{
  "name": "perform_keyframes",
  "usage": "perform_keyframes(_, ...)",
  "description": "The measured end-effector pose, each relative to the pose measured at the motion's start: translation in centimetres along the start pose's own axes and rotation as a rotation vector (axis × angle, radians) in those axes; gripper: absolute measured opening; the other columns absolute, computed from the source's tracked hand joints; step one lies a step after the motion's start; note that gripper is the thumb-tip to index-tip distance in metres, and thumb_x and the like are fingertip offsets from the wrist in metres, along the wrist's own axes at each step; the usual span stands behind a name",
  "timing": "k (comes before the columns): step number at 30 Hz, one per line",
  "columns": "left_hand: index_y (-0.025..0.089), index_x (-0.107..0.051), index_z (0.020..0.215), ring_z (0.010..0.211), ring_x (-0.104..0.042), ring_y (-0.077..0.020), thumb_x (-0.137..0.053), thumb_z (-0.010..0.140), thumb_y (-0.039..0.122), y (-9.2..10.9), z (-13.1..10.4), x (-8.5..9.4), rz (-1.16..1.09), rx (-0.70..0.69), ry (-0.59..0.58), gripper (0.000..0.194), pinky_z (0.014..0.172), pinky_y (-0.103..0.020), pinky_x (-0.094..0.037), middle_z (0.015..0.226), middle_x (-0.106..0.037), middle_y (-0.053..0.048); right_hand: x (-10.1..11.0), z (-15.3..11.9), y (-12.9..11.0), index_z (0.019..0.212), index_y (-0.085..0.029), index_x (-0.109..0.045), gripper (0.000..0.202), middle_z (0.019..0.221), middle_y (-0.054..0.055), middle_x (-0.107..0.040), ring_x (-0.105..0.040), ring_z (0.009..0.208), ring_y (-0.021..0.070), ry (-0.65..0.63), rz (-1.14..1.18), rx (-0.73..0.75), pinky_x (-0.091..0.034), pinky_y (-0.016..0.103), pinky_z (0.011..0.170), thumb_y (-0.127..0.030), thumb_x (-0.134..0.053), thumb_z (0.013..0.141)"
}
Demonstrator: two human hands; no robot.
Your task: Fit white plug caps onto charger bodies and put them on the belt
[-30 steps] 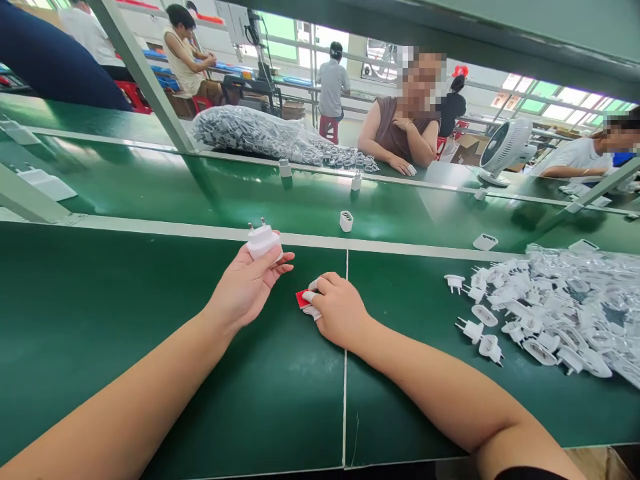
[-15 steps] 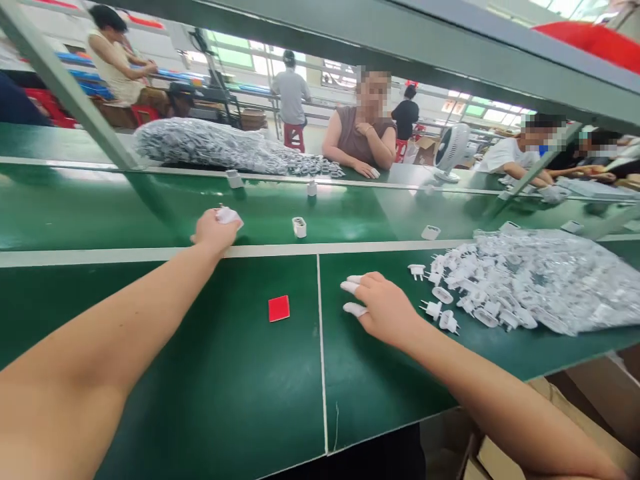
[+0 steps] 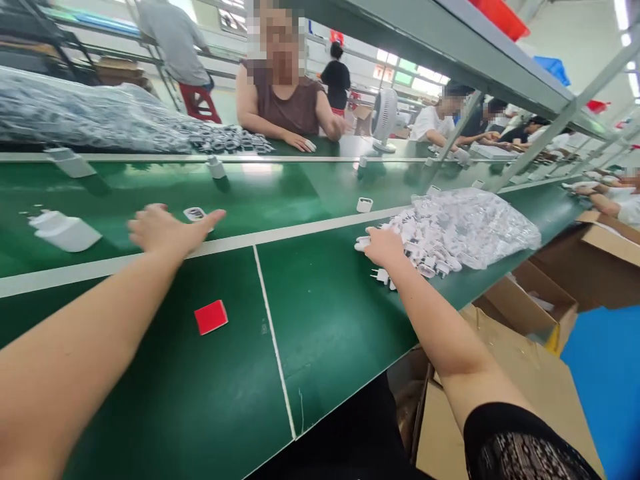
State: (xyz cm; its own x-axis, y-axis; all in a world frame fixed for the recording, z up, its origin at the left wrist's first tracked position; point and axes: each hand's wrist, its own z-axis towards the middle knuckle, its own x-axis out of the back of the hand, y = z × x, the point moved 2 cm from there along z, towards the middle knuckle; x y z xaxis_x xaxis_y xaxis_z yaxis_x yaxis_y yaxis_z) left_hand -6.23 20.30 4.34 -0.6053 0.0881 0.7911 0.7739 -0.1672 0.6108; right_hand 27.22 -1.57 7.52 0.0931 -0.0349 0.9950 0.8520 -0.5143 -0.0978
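Note:
My left hand point(image 3: 170, 230) is open above the far green strip, thumb and fingers spread. Just beyond its thumb stands a white charger housing point(image 3: 195, 213) with an open top. To its left lies a white charger point(image 3: 67, 230) with metal pins pointing left. My right hand point(image 3: 384, 247), with white covers on its fingertips, reaches the left edge of a pile of white plug pieces point(image 3: 430, 243). Its fingers are drawn together; what they pinch is hidden. A loose two-pin plug piece point(image 3: 383, 275) lies just below this hand.
A red square point(image 3: 211, 317) lies on the near green table. A clear bag point(image 3: 480, 220) covers part of the pile. More housings point(image 3: 365, 205) stand along the far strip. Across sits a person point(image 3: 287, 100) beside a bag of grey parts point(image 3: 125, 113). Cardboard boxes point(image 3: 530, 293) stand at right.
My left hand has let go of the white charger, which now lies on the strip, and has moved right toward a housing. My right hand has reached the pile. The view has turned right.

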Motion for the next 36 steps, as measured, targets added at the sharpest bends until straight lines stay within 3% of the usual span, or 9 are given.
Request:
perform_keyframes(2, -0.002, -0.048, 0.133, 0.130, -0.043, -0.0540, -0.074, 0.076, 0.079, -0.1, -0.1, 0.0, 0.079, 0.199, 0.101, 0.102, 0.099, -0.058, -0.043, 0.135, -0.049, -0.029, -0.8, 0.5, -1.5, 0.124, -0.011, -0.069, 0.042, 0.125, 0.021, -0.070, -0.063, 0.119, 0.0376, -0.012, 0.047, 0.024, -0.047, 0.048, 0.099, -0.007, -0.060, 0.083)
perform_keyframes(6, 0.002, -0.055, 0.132, 0.134, -0.044, -0.0486, -0.068, 0.091, 0.042, 0.3, 0.1, 0.1, 0.076, 0.226, 0.154, 0.059, 0.104, -0.054, -0.041, 0.138, -0.051, -0.030, -1.7, 0.2, -3.5, 0.136, -0.015, -0.060, 0.055, 0.133, 0.017, -0.068, -0.066, 0.120, 0.0276, -0.003, 0.207, 0.179, -0.051, 0.039, 0.099, 0.000, -0.053, 0.084)
perform_keyframes(9, 0.004, -0.058, 0.134, 0.130, -0.051, -0.0429, -0.058, 0.092, 0.027, 1.5, -1.4, 0.1, 0.024, 0.119, 0.124, 0.048, 0.104, -0.049, -0.044, 0.136, -0.056, -0.025, -2.2, -0.7, -4.7, 0.141, -0.021, -0.049, 0.052, 0.123, 0.008, -0.074, -0.071, 0.106, 0.0177, -0.062, 0.513, 0.306, -0.056, 0.030, 0.085, -0.012, -0.056, 0.090)
perform_keyframes(13, 0.024, -0.062, 0.137, 0.104, -0.066, -0.0287, -0.062, 0.089, 0.037, 3.5, -7.2, -1.0, -0.107, -0.082, -0.025, 0.050, 0.095, -0.038, -0.052, 0.120, -0.069, -0.004, -2.7, -1.8, -5.7, 0.118, -0.020, -0.061, 0.053, 0.103, 0.007, -0.077, -0.072, 0.090, 0.0206, -0.237, 1.202, 0.373, -0.056, 0.031, 0.068, -0.030, -0.081, 0.071)
perform_keyframes(16, 0.025, -0.057, 0.138, 0.098, -0.067, -0.0274, -0.063, 0.087, 0.052, 4.8, -12.7, -2.6, -0.331, -0.201, -0.189, 0.058, 0.092, -0.039, -0.054, 0.115, -0.071, -0.004, -2.6, -2.6, -6.1, 0.109, -0.020, -0.071, 0.051, 0.092, 0.003, -0.075, -0.070, 0.090, 0.0198, -0.297, 1.344, 0.429, -0.056, 0.033, 0.078, -0.031, -0.086, 0.061)
perform_keyframes(21, 0.025, -0.059, 0.125, 0.106, -0.064, -0.0285, -0.057, 0.092, 0.060, 6.0, -17.7, -5.5, -0.456, -0.333, -0.312, 0.048, 0.095, -0.042, -0.053, 0.119, -0.069, -0.006, -2.3, -3.7, -6.4, 0.118, -0.023, -0.070, 0.056, 0.089, -0.001, -0.074, -0.069, 0.085, 0.0171, -0.230, 1.267, 0.482, -0.055, 0.035, 0.085, -0.028, -0.085, 0.065)
perform_keyframes(26, 0.024, -0.063, 0.123, 0.105, -0.062, -0.0293, -0.057, 0.092, 0.055, 5.4, -17.7, -7.1, -0.459, -0.431, -0.332, 0.044, 0.095, -0.045, -0.052, 0.116, -0.067, -0.009, -1.6, -4.6, -6.0, 0.098, -0.023, -0.076, 0.019, 0.087, 0.000, -0.072, -0.066, 0.078, 0.0150, 0.035, 0.932, 0.612, -0.053, 0.031, 0.073, -0.022, -0.077, 0.079)
perform_keyframes(31, 0.023, -0.067, 0.116, 0.102, -0.059, -0.0298, -0.065, 0.086, 0.062, 4.9, -17.4, -7.3, -0.498, -0.404, -0.290, 0.049, 0.090, -0.044, -0.052, 0.112, -0.067, -0.009, -0.6, -6.5, -6.6, 0.112, -0.024, -0.075, 0.022, 0.096, 0.006, -0.067, -0.064, 0.092, 0.0180, 0.207, 0.562, 0.866, -0.055, 0.033, 0.079, -0.021, -0.058, 0.098)
perform_keyframes(36, 0.022, -0.067, 0.101, 0.104, -0.057, -0.0305, -0.056, 0.091, 0.067, 5.1, -17.1, -7.3, -0.506, -0.440, -0.297, 0.047, 0.088, -0.043, -0.051, 0.112, -0.067, -0.009, -1.2, -7.8, -8.0, 0.119, -0.021, -0.070, 0.026, 0.102, 0.010, -0.065, -0.064, 0.096, 0.0208, 0.262, 0.339, 0.973, -0.055, 0.034, 0.079, -0.017, -0.052, 0.101)
